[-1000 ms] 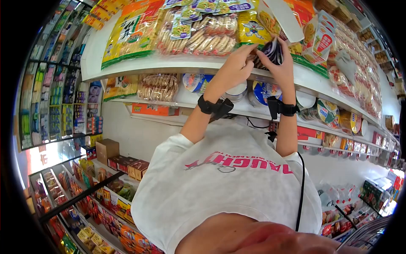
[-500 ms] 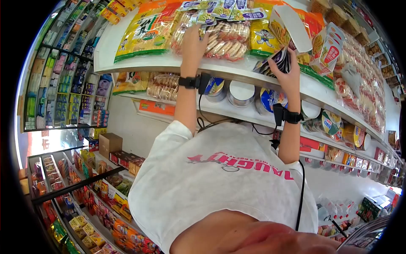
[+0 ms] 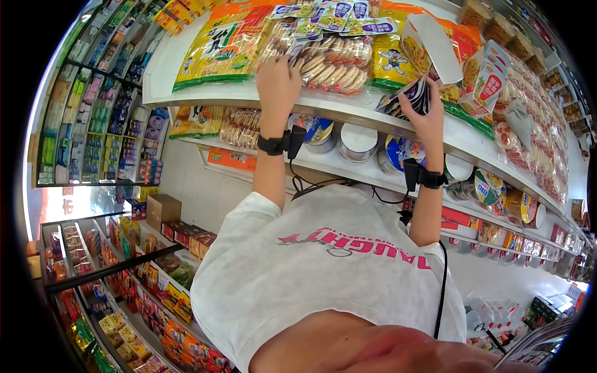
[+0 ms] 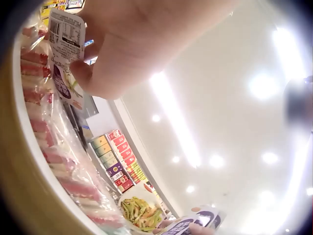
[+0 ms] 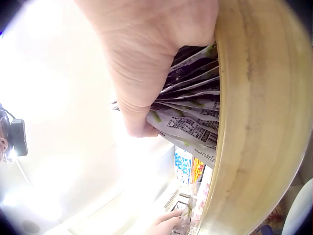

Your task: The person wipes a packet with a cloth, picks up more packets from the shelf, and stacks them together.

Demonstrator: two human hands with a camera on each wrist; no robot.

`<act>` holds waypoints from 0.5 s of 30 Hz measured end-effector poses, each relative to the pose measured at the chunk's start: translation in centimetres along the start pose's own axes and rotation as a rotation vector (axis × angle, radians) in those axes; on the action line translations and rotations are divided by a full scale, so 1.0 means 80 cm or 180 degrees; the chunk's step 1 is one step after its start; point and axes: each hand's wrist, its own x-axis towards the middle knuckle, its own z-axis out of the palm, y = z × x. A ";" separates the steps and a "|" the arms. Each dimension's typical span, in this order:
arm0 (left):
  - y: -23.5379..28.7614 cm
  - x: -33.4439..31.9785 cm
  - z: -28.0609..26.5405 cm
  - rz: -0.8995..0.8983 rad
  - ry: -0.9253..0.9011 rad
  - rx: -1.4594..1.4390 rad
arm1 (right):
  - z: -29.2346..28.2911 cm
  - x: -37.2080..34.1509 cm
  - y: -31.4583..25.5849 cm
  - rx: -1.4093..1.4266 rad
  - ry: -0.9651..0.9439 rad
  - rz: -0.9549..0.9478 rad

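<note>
on the white shelf (image 3: 161, 86), a clear bag of round biscuits (image 3: 333, 69) lies in front of the person. at the left end of the biscuit bag, the left hand (image 3: 278, 87) reaches over the shelf's front edge. the left wrist view shows its thumb and fingers pinching a single flat packet (image 4: 66, 54), with small print and a barcode facing that camera.

to the right of the biscuit bag, at the front edge of the shelf, the right hand (image 3: 426, 118) grips a thick stack of packets (image 3: 398, 103). its thumb lies on the near side of the stack, and the packets fan apart at their lower ends; the far fingertips are mostly hidden.

on top of the biscuit bag, toward its far side, lie several loose purple-and-white packets (image 3: 339, 18), some overlapping. just left of the biscuit bag is a large yellow and orange bag (image 3: 224, 46) with a green lower edge; just right of it is a yellow bag (image 3: 387, 59) with a cartoon figure. farther right, beyond the yellow bag, a carton with a raised white flap (image 3: 436, 48) stands behind the right hand. below the biscuit bag, a lower shelf (image 3: 333, 159) holds round tubs (image 3: 357, 140).
</note>
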 end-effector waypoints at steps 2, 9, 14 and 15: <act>0.013 -0.004 -0.021 -0.0443 -0.0127 -0.0235 | 0.000 -0.001 0.000 0.0022 -0.0009 0.0026; 0.083 -0.022 -0.049 -0.0814 -0.0163 -0.2593 | 0.000 0.000 0.001 0.0043 -0.0019 0.0049; 0.175 -0.053 -0.009 -0.0181 -0.0242 -0.2751 | -0.001 0.001 -0.005 -0.0034 -0.0029 -0.0044; 0.193 -0.059 0.002 -0.0045 -0.0322 -0.2997 | -0.002 0.000 -0.004 -0.0032 -0.0044 -0.0007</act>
